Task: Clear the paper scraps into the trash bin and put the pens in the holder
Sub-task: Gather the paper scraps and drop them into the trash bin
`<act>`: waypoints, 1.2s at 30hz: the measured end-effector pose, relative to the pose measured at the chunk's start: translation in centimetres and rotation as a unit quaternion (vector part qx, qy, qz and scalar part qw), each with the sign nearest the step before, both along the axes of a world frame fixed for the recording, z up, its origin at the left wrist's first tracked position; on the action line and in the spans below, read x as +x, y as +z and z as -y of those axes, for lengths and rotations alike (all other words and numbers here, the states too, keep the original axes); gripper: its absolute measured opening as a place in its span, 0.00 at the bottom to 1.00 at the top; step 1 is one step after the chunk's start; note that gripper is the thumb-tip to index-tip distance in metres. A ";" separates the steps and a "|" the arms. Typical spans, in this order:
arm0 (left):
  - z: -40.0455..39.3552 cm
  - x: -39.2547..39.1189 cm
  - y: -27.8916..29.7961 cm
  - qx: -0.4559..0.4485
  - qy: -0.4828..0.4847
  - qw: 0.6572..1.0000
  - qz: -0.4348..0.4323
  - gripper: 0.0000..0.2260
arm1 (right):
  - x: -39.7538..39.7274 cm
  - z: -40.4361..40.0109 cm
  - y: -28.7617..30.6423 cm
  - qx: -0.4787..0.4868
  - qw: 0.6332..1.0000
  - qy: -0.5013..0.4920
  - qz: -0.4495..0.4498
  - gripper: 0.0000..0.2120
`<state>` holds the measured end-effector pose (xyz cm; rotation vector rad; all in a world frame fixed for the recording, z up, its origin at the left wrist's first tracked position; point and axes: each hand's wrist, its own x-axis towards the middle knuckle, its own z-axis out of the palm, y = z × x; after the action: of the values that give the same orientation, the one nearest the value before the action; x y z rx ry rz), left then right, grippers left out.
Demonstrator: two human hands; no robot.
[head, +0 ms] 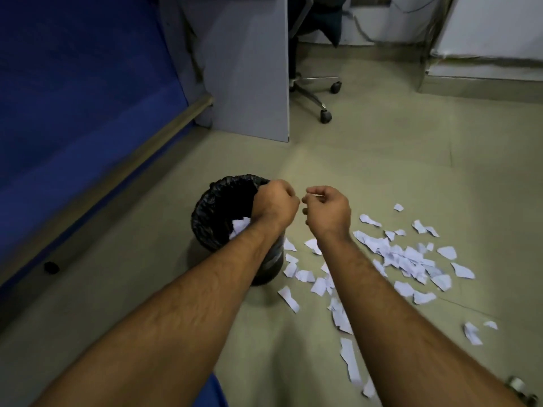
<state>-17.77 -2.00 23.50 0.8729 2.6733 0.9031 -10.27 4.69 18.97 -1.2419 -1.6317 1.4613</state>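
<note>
- Two bare arms reached out from the bottom edge, over the floor [382, 160]
- The left hand [274, 205] was curled into a fist above the near rim of the trash bin [211, 212]; I could not tell if it held anything
- The right hand [329, 211] hung just beside the left one, its fingers loosely bent, with nothing seen in it
- The black-lined bin stood upright on the floor with some white paper inside
- Many paper scraps [405, 259] lay spread on the floor to the right of the bin
- An office chair [317, 95] stood far back
</note>
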 end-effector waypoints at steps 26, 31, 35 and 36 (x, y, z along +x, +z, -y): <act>0.1 19.4 -28.6 -0.311 -0.457 0.818 -0.158 0.32 | 26.4 4.4 -28.3 0.166 0.907 0.065 0.381 0.24; -2.0 17.1 -29.1 -0.255 -0.362 0.873 -0.204 0.20 | 24.2 2.1 -28.4 0.197 0.913 -0.005 0.356 0.23; 1.0 16.7 -28.6 -0.190 -0.375 0.892 -0.164 0.20 | 23.6 3.8 -28.3 0.191 0.897 0.043 0.397 0.28; 2.0 16.6 -28.7 -0.186 -0.412 0.881 -0.142 0.23 | 23.6 3.5 -28.3 0.190 0.898 0.046 0.394 0.27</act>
<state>-1.16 -4.01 -5.18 1.9021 2.1508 0.0587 13.30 1.15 -9.28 -1.6364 -2.3732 0.6170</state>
